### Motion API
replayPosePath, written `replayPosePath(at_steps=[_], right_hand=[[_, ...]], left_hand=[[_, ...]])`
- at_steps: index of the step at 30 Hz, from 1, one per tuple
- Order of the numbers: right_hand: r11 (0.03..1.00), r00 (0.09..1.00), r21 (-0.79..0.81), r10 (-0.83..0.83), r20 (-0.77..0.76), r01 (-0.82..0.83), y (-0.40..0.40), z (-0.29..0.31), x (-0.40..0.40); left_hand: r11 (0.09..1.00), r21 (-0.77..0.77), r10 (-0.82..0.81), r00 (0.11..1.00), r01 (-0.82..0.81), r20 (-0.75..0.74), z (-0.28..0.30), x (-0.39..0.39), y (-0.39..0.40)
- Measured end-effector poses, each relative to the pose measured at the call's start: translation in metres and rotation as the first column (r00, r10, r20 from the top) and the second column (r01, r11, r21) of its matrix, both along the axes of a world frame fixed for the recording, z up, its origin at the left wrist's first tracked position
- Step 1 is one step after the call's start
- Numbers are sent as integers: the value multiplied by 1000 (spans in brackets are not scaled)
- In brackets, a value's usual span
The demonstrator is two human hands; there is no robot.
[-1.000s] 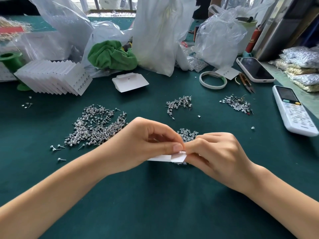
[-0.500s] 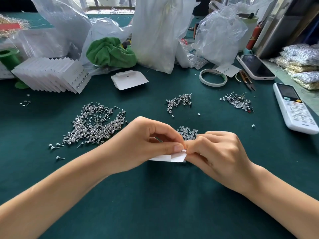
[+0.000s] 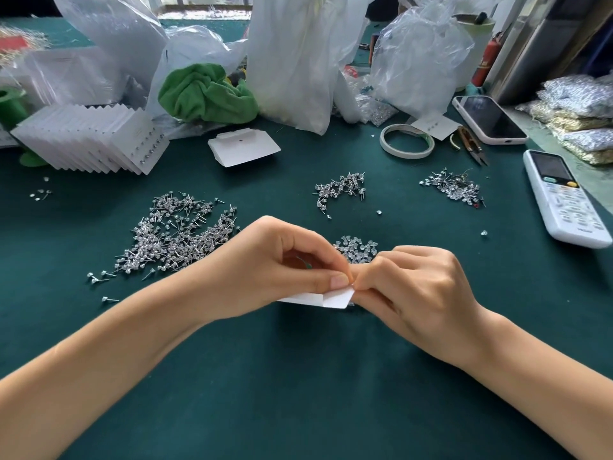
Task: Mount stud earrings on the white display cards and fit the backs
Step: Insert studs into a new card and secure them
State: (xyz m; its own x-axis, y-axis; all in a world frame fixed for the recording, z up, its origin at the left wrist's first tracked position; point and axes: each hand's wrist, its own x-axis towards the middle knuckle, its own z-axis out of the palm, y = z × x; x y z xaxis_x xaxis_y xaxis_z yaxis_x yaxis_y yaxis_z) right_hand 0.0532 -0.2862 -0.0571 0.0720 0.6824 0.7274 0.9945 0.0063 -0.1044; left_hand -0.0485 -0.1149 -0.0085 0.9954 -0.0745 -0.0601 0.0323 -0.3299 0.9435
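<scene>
Green table (image 3: 298, 410), large pile of stud earrings (image 3: 179, 237) lay at ten o'clock, left hand (image 3: 268, 270) pinched white display card (image 3: 335, 298) at centre, right hand (image 3: 418, 287) fingers curled, pinching the card's three o'clock edge, small pile of backs (image 3: 356, 249) just behind at twelve o'clock.

Green table (image 3: 298, 393) holds loose studs (image 3: 175, 237), remote (image 3: 564, 200)

Single head view looks forward and down, close over the green table (image 3: 298, 393)

White card (image 3: 335, 298), green cloth (image 3: 207, 94), dark teal tabletop (image 3: 298, 376)
</scene>
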Motion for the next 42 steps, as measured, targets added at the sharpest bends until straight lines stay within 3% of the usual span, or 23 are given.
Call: replayPosePath(at_steps=[10, 27, 42], right_hand=[[1000, 997, 23, -8, 72, 6, 3, 1, -2], [999, 995, -16, -26, 101, 28, 1, -1, -3], [999, 976, 1, -40, 213, 40, 2, 3, -7]], left_hand=[[998, -15, 59, 998, -60, -20, 0, -4, 2], [973, 222, 34, 991, -62, 127, 0, -7, -3], [959, 283, -20, 996, -4, 83, 6, -6, -2]])
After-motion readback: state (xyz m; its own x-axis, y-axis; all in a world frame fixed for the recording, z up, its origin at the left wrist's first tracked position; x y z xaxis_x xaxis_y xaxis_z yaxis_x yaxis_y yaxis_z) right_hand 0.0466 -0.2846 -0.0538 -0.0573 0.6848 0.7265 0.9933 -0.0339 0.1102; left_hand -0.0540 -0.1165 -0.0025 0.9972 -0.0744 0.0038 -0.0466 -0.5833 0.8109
